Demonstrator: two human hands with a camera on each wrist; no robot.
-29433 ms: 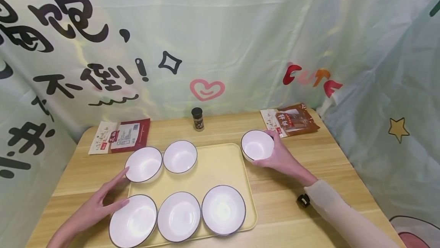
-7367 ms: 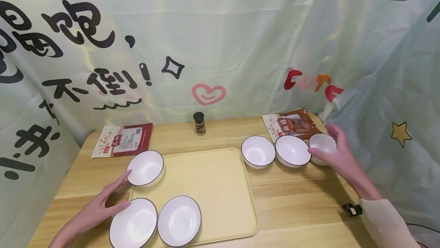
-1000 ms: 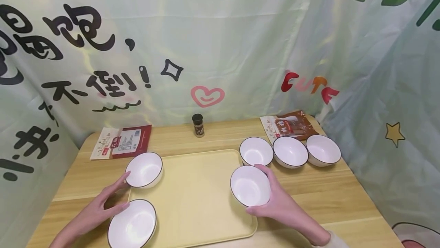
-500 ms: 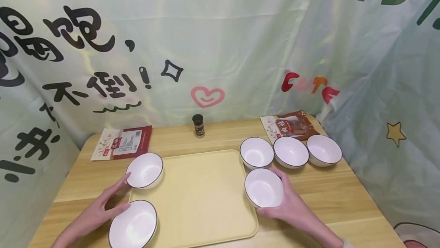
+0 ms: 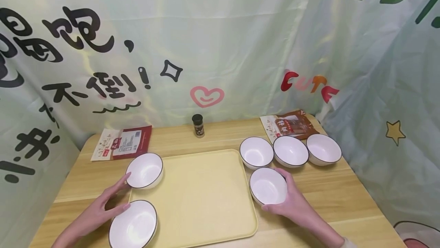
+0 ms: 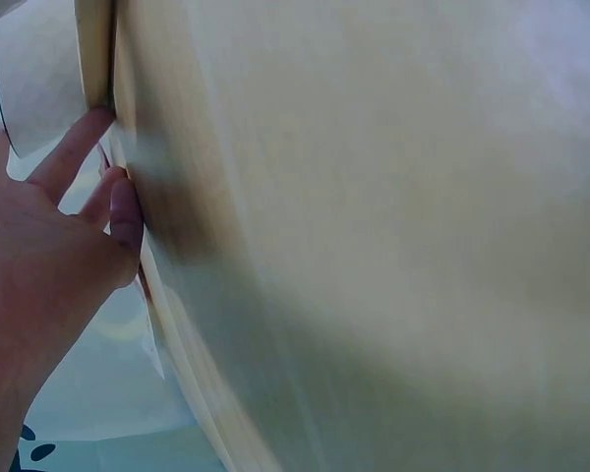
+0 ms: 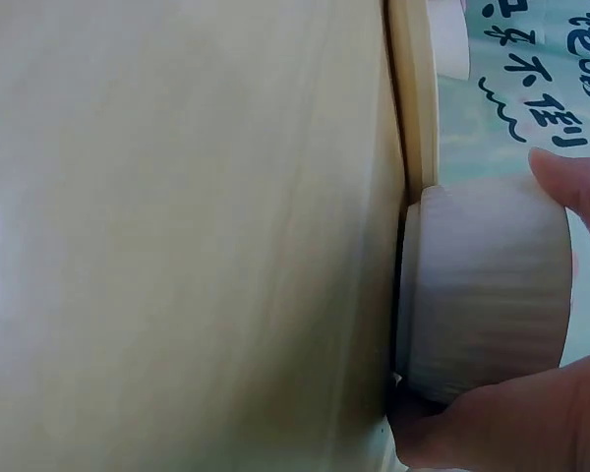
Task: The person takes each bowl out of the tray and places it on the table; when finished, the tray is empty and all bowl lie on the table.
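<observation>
Head: gripped a round bowl at 10 o'clock in the right hand, by the 3 o'clock edge of the tray, with 3 bowls beyond. Left wrist: seemingly touched another bowl at 12 o'clock with the spread left hand. Right wrist: clasped that round bowl from 2 sides.
</observation>
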